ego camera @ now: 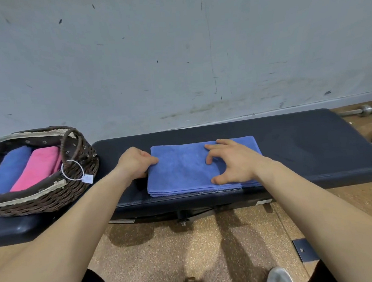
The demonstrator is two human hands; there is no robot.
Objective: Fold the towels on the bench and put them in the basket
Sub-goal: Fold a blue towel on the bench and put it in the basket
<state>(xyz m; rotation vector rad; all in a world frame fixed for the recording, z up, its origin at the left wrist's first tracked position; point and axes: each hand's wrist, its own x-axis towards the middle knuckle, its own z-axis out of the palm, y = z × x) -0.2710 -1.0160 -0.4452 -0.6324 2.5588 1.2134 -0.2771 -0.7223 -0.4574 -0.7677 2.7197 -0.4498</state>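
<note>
- The left hand (136, 164) reaches forward on a low forearm to the 9 o'clock edge of the folded blue towel (182, 172). Its fingers curl around that edge, thumb on top.
- The right hand (232, 161) covers the towel's 3 o'clock half. Its fingers are spread wide and bent, tips pressing the cloth, gripping nothing.
- The towel lies flat on the bench (313, 145), near its 6 o'clock edge; bare padding runs toward 3 o'clock.
- The basket (53, 203) stands at 9 o'clock, holding a rolled blue towel (9, 170) and a pink towel (39, 166).
</note>
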